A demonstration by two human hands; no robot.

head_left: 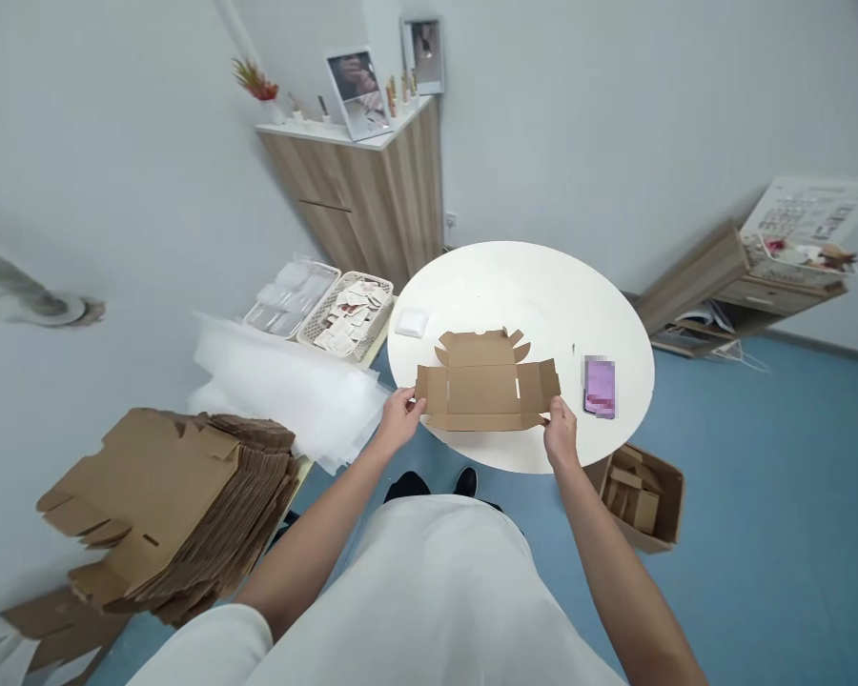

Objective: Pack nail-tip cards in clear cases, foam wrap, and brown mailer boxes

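An unfolded brown cardboard box blank (482, 389) is spread out over the near part of the round white table (507, 286). My left hand (400, 419) pinches its left side flap, and my right hand (561, 433) grips the lower corner of its right flap. Small tabs along the blank's far edge stick up a little. Beyond its left end lies a small white packet (413, 323). A phone with a blurred purple screen (600, 389) rests to the right of my right hand.
On my left, a thick stack of flat cardboard blanks (164, 505) sits beside white foam sheets (278, 381). Two baskets stand behind: one with printed cards (349, 314), one with clear packets (293, 293). An open carton (664, 505) with cardboard boxes is on the floor at right.
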